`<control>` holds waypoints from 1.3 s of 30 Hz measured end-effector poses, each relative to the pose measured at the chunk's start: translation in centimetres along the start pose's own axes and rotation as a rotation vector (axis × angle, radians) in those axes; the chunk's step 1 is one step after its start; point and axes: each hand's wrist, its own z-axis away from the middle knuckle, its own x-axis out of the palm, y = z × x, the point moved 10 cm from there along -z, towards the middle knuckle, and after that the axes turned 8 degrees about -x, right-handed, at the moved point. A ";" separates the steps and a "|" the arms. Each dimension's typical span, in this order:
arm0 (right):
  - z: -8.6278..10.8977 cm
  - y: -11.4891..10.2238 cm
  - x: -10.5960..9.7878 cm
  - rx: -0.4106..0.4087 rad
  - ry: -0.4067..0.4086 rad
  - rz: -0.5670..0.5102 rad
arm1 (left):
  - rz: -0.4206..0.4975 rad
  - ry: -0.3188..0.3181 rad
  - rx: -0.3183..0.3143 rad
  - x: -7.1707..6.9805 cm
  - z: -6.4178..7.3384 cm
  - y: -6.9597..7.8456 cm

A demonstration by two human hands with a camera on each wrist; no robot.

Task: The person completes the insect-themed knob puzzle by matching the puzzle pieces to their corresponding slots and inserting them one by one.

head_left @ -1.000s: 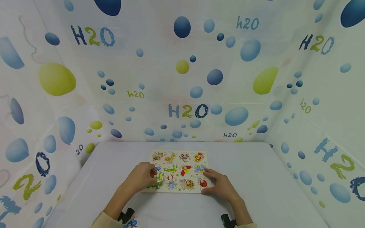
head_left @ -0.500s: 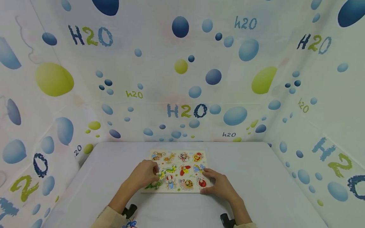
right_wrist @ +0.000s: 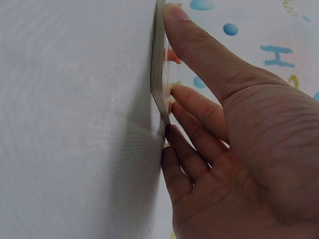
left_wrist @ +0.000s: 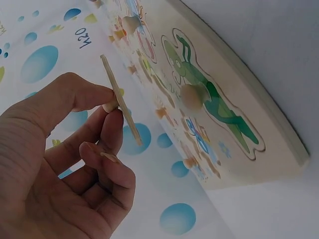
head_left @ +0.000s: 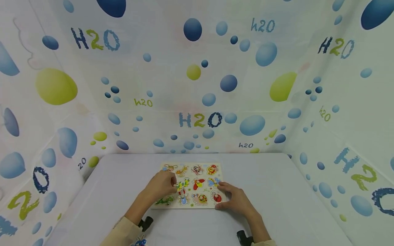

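Note:
My left hand (head_left: 160, 184) pinches a thin wooden puzzle piece (left_wrist: 122, 102) by its knob between thumb and fingers. In the head view this piece (head_left: 179, 187) looks yellow-green, like a caterpillar, and hangs over the puzzle board (head_left: 205, 191), left of the caterpillar picture. In the left wrist view it appears edge-on, apart from the board. Insect pictures cover the board, and a green grasshopper piece (left_wrist: 212, 97) with a knob lies in its near left corner. My right hand (head_left: 236, 200) rests its thumb and fingertips on the board's right side, fingers fairly straight.
A blue butterfly piece (head_left: 140, 242) lies on the white table (head_left: 191, 227) near the left sleeve, partly cut off by the frame. Black wrist cameras (head_left: 146, 223) sit on both wrists. A patterned cloth (head_left: 197, 85) stands behind the table and at both sides.
My left hand has moved rightward over the board with the caterpillar piece, nearer the caterpillar picture. The grasshopper corner is now more visible. The right hand stays on the board.

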 end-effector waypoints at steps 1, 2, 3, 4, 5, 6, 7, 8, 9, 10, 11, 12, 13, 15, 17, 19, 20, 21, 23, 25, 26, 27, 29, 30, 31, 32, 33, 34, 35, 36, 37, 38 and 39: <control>0.0 0.0 0.0 -0.004 0.001 0.000 | 0.003 -0.004 -0.004 0.1 -0.1 0.0; 0.0 0.0 0.0 0.000 0.000 -0.004 | 0.007 -0.006 -0.006 0.1 -0.1 0.1; 0.0 -0.1 0.0 -0.003 0.001 -0.005 | 0.011 -0.009 -0.008 0.1 -0.2 0.1; 0.0 -0.1 0.0 -0.007 0.001 -0.006 | 0.013 -0.010 -0.007 0.2 -0.2 0.1; 0.0 -0.1 0.0 -0.009 0.002 -0.007 | 0.013 -0.012 -0.007 0.2 -0.3 0.1; 0.0 -0.1 0.0 -0.007 0.002 -0.008 | 0.011 -0.016 -0.009 0.3 -0.4 0.1; 0.0 -0.2 0.0 -0.008 0.000 -0.006 | 0.008 -0.016 -0.010 0.4 -0.4 0.1; 0.0 -0.1 0.0 -0.006 -0.001 -0.007 | 0.008 -0.018 -0.011 0.5 -0.5 0.1; 0.0 -0.2 -0.1 -0.007 0.000 -0.007 | 0.005 -0.020 -0.015 0.6 -0.6 0.0; 0.0 -0.2 -0.1 -0.006 0.000 -0.006 | 0.006 -0.023 -0.019 0.8 -0.7 -0.1; 0.0 -0.2 -0.1 -0.006 0.000 -0.007 | 0.006 -0.026 -0.023 0.9 -0.8 -0.1; 0.0 -0.2 -0.1 -0.006 -0.001 -0.009 | 0.008 -0.029 -0.027 1.0 -0.9 -0.2; 0.0 -0.2 -0.1 -0.005 -0.001 -0.009 | 0.009 -0.030 -0.029 1.1 -1.0 -0.2; 0.1 -0.3 -0.2 -0.004 -0.001 -0.011 | 0.010 -0.032 -0.030 1.2 -1.1 -0.2; 0.1 -0.3 -0.2 -0.002 -0.001 -0.012 | 0.007 -0.029 -0.027 1.3 -1.3 -0.1; 0.1 -0.3 -0.2 0.000 -0.001 -0.009 | 0.000 -0.025 -0.025 1.3 -1.5 0.0; 0.1 -0.3 -0.2 0.002 -0.002 -0.010 | 0.000 -0.023 -0.025 1.4 -1.6 0.1; 0.1 -0.3 -0.1 0.006 -0.004 -0.008 | -0.001 -0.024 -0.027 1.5 -1.8 0.1; 0.1 -0.3 -0.1 0.010 -0.004 -0.006 | -0.006 -0.027 -0.029 1.6 -2.0 0.1; 0.1 -0.3 -0.1 0.012 -0.004 -0.003 | -0.003 -0.035 -0.033 1.9 -2.3 0.1; 0.1 -0.3 -0.1 0.013 -0.004 -0.003 | -0.001 -0.038 -0.032 2.0 -2.4 0.1; 0.1 -0.3 -0.1 0.012 -0.005 -0.001 | -0.003 -0.041 -0.032 2.1 -2.5 0.1; 0.1 -0.3 -0.1 0.008 -0.005 -0.003 | 0.000 -0.043 -0.031 2.2 -2.7 0.1; 0.1 -0.3 -0.1 0.007 -0.005 -0.002 | 0.003 -0.043 -0.030 2.3 -2.8 0.1; 0.1 -0.4 -0.1 0.006 -0.006 -0.002 | 0.005 -0.043 -0.028 2.3 -2.8 0.1; 0.1 -0.3 -0.1 0.005 -0.007 -0.001 | 0.004 -0.043 -0.026 2.4 -2.9 0.1; 0.1 -0.3 -0.1 0.005 -0.007 0.000 | 0.004 -0.045 -0.026 2.4 -3.0 0.2; 0.1 -0.3 -0.1 0.005 -0.006 0.002 | 0.000 -0.045 -0.026 2.5 -3.1 0.2; 0.1 -0.3 -0.1 0.003 -0.004 0.005 | -0.005 -0.047 -0.028 2.5 -3.1 0.2; 0.1 -0.2 -0.1 0.004 -0.004 0.006 | -0.014 -0.048 -0.030 2.6 -3.2 0.2; 0.1 -0.2 -0.1 0.006 -0.005 0.008 | -0.024 -0.047 -0.032 2.7 -3.3 0.2; 0.1 -0.1 0.0 0.007 -0.005 0.009 | -0.032 -0.047 -0.035 2.7 -3.3 0.2; 0.1 -0.2 0.0 0.001 -0.004 0.011 | -0.039 -0.046 -0.038 2.8 -3.4 0.2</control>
